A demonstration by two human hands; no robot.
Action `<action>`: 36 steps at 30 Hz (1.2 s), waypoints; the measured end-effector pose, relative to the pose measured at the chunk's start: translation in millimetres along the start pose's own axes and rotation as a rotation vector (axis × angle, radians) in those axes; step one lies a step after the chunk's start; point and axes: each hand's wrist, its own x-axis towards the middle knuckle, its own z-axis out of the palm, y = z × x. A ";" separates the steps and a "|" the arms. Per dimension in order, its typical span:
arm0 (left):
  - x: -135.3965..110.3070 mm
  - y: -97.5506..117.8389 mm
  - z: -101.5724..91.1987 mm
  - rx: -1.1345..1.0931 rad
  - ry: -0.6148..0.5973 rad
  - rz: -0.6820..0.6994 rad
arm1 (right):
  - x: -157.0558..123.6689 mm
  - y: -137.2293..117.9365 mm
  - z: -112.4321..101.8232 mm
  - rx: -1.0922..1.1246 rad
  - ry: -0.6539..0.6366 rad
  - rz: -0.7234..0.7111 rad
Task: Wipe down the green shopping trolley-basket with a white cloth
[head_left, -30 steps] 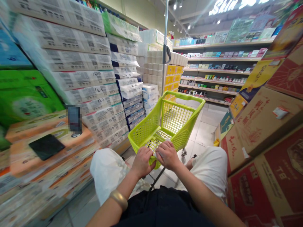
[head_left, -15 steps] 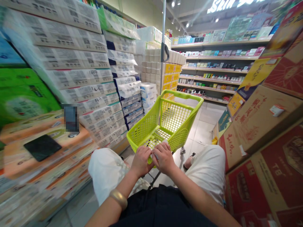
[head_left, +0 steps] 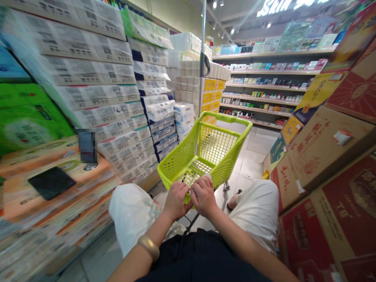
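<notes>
Both hands meet in front of my lap, over the near end of a lime-green shopping cart (head_left: 219, 143) with perforated sides. My left hand (head_left: 177, 199) has its fingers curled in, with a bracelet on that forearm. My right hand (head_left: 202, 196) is closed too, its fingertips pressed close to the left thumb and fingers. A small whitish bit (head_left: 208, 176) shows at the right hand's knuckles, too little to name. Whatever sits between the fingers is hidden. No goods show in the visible part of the cart's basket.
Wrapped white packs (head_left: 96, 70) are stacked high on the left. A black flat tablet-like object (head_left: 52, 183) and a pixelated upright object (head_left: 87, 147) rest on orange packs (head_left: 96, 176). Cardboard boxes (head_left: 331, 145) rise on the right. Product shelves (head_left: 264, 72) stand behind the cart.
My hands stay together and have shifted only very slightly, the fingers moving a little against each other. The cart and the stacks stand as before.
</notes>
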 end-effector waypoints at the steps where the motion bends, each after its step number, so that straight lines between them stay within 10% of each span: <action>1: -0.4 -0.6 -0.8 -0.001 0.001 0.011 | -0.5 -0.7 -1.3 -0.004 -0.028 -0.036; 9: -1.1 -1.9 -2.9 -0.024 0.007 -0.014 | 21.0 41.4 -19.7 -0.050 -0.014 0.002; 18: -3.5 -1.4 -3.6 0.011 0.024 0.011 | -0.8 -2.1 -1.5 -0.010 -0.029 -0.021; 27: -5.5 -5.7 -7.4 -0.016 0.001 -0.013 | 21.8 42.7 -17.4 -0.036 0.020 0.044; 36: -6.1 -8.5 -7.0 0.003 0.011 0.001 | 1.5 -5.7 1.7 -0.007 -0.048 -0.058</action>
